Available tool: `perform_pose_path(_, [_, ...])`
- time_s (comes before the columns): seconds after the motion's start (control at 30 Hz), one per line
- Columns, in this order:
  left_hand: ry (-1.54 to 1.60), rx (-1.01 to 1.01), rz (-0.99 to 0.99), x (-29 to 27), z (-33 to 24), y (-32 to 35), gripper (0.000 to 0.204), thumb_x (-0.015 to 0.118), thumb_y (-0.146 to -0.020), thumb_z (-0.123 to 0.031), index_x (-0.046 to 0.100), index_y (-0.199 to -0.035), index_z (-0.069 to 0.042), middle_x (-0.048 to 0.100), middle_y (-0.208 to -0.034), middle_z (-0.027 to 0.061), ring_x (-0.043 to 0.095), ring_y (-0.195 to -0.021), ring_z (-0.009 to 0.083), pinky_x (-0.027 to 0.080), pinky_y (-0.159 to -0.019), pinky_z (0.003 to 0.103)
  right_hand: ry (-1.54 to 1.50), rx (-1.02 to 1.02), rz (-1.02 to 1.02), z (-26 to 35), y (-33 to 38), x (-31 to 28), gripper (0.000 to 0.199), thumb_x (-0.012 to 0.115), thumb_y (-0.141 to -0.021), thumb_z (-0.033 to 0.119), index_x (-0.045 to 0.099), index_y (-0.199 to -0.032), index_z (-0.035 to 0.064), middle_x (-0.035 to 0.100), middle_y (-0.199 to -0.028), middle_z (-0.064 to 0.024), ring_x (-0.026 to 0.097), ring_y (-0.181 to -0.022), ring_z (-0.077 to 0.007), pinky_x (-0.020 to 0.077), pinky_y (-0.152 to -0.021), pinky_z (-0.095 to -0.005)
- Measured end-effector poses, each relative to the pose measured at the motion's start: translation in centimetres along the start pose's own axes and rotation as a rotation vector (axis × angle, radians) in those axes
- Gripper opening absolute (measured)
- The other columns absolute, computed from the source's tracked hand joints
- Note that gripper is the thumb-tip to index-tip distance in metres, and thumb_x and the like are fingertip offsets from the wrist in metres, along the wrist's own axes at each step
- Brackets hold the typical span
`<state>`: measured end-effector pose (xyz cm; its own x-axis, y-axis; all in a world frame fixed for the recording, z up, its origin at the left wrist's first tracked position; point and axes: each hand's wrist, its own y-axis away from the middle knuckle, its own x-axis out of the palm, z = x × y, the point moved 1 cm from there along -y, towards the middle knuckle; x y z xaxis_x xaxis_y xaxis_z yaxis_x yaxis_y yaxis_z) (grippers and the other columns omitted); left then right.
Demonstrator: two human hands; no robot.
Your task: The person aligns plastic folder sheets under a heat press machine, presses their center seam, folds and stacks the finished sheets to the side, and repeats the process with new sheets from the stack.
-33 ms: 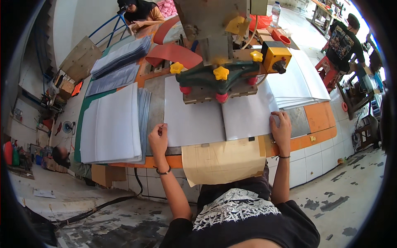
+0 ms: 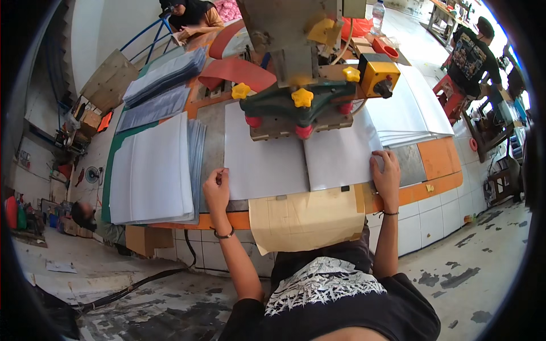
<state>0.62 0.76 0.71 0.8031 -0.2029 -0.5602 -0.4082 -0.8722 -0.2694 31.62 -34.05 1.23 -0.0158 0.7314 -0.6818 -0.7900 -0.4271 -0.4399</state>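
A wide whitish sheet (image 2: 267,170), with a dark line down its middle, lies flat under a press head (image 2: 301,108) that has yellow star knobs and red feet. My left hand (image 2: 216,190) is closed, its fingertips pinching the sheet's left edge near the front corner. At the opposite front corner, my right hand (image 2: 387,181) grips the right edge with bent fingers. The press head hides the sheet's far middle. A cream card flap (image 2: 307,224) hangs over the table's front edge between my arms.
A thick stack of white sheets (image 2: 151,170) stands left, with more stacks (image 2: 156,77) behind it. White sheets (image 2: 401,108) lie at the right, near a yellow control box (image 2: 380,78). One person (image 2: 196,23) sits at the far left, another (image 2: 475,57) at the far right.
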Motion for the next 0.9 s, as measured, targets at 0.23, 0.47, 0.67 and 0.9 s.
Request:
perform_pose_path(0.23, [0.009, 0.014, -0.015, 0.2, 0.5, -0.2, 0.028, 0.067, -0.097, -0.024, 0.072, -0.099, 0.003, 0.061, -0.069, 0.0041, 0.053, -0.065, 0.0120, 0.045, -0.061, 0.030, -0.021, -0.006, -0.003, -0.4, -0.1, 0.3, 0.019, 0.068, -0.091, 0.012, 0.068, -0.108, 0.0059, 0.064, -0.107, -0.0132, 0.062, -0.104, -0.0339, 0.0482, -0.092, -0.0422])
perform_pose_path(0.47, [0.007, 0.008, -0.006, 0.2, 0.0, -0.3, 0.028, 0.067, -0.097, -0.024, 0.071, -0.099, 0.004, 0.061, -0.070, 0.0034, 0.053, -0.065, 0.0116, 0.045, -0.062, 0.029, 0.005, 0.009, -0.008, -0.2, -0.2, 0.1, 0.017, 0.068, -0.092, 0.013, 0.069, -0.107, 0.0053, 0.065, -0.109, -0.0135, 0.062, -0.105, -0.0348, 0.0487, -0.092, -0.0411])
perform_pose_path(0.67, [0.026, 0.049, -0.052, 0.4, 1.0, -0.3, 0.025, 0.069, -0.096, -0.022, 0.072, -0.098, 0.004, 0.059, -0.064, 0.0063, 0.052, -0.059, 0.0139, 0.044, -0.057, 0.030, 0.010, 0.005, 0.000, -0.5, -0.2, 0.3, 0.018, 0.068, -0.091, 0.013, 0.069, -0.108, 0.0062, 0.064, -0.107, -0.0140, 0.061, -0.105, -0.0345, 0.0483, -0.092, -0.0420])
perform_pose_path(0.9, [0.034, 0.021, -0.039, -0.1, 0.8, -0.3, 0.025, 0.068, -0.096, -0.022, 0.072, -0.099, 0.003, 0.063, -0.067, 0.0083, 0.056, -0.061, 0.0147, 0.046, -0.058, 0.031, -0.001, -0.018, 0.001, -0.3, -0.2, 0.3, 0.017, 0.068, -0.091, 0.013, 0.069, -0.107, 0.0056, 0.064, -0.106, -0.0142, 0.062, -0.103, -0.0352, 0.0487, -0.091, -0.0426])
